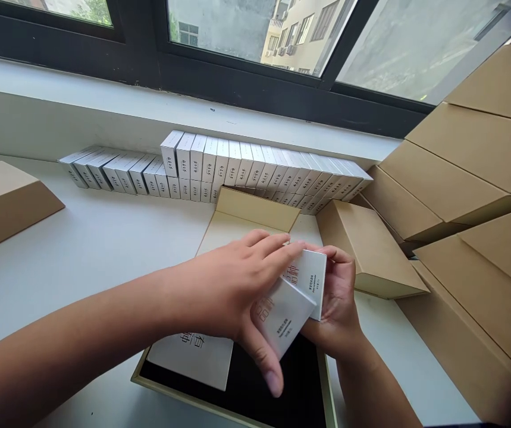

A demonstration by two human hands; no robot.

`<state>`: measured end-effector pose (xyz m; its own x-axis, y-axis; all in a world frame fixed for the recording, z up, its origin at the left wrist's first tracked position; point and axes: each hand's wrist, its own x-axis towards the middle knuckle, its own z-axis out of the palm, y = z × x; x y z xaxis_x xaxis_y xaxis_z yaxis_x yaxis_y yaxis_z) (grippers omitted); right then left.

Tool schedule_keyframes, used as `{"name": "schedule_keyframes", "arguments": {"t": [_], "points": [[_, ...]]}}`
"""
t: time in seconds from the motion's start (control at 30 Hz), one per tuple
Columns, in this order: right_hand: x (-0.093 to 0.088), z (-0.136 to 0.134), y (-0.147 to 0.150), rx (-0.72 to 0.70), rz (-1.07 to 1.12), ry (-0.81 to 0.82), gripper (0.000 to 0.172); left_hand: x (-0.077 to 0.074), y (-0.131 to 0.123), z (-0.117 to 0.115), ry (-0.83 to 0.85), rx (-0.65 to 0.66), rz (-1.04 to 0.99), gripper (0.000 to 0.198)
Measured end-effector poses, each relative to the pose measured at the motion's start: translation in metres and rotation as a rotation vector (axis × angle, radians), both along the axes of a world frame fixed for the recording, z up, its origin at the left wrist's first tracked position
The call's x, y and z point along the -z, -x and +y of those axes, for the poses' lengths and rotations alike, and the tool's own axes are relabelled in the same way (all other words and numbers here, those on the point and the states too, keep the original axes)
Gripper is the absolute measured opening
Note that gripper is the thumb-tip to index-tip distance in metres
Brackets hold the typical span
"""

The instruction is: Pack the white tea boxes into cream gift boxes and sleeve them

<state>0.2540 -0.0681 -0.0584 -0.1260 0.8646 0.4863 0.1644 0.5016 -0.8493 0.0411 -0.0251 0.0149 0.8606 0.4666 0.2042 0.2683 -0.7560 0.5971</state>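
Over an open gift box (332, 410) with a black inside, my two hands hold two small flat white boxes with printed lettering. My left hand (241, 285) reaches across from the left, its fingers and thumb wrapped around the nearer white box (287, 315), which is tilted. Behind it, my right hand (338, 291) cups the other white box (315, 276), fingers curled at its upper edge. The two white boxes overlap. A larger white printed piece (193, 362) lies in the left part of the gift box, partly under my left forearm. The gift box's lid (255, 211) stands folded back behind the hands.
Many small white boxes (237, 169) stand in a row along the wall below the window, partly stacked two high. Brown boxes (460, 160) are piled at the right, one (366, 244) close to my right hand. Another brown box (9, 202) sits at the left on the white table (116, 249).
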Motion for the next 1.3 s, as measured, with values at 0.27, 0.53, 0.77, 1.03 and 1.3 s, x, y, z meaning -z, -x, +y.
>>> {"name": "schedule_keyframes", "arguments": {"t": [0.27,0.53,0.77,1.03,1.3], "points": [[0.0,-0.001,0.0,0.035,0.016,0.074,0.083,0.012,-0.012,0.014,-0.105,-0.281,-0.212,0.09],[0.0,-0.005,0.001,0.01,-0.024,0.05,0.101,0.012,-0.023,0.012,-0.231,-0.594,-0.167,0.051],[-0.006,-0.008,-0.001,0.042,-0.312,-0.059,0.109,0.011,-0.026,0.01,-0.145,-0.669,0.024,0.048],[-0.008,-0.01,0.003,0.106,-0.343,-0.068,0.09,0.014,-0.029,0.01,-0.233,-0.696,0.086,0.031],[-0.007,-0.01,0.007,0.228,-0.199,-0.026,0.07,0.0,-0.022,0.008,0.008,-0.492,-0.061,0.058]]}}
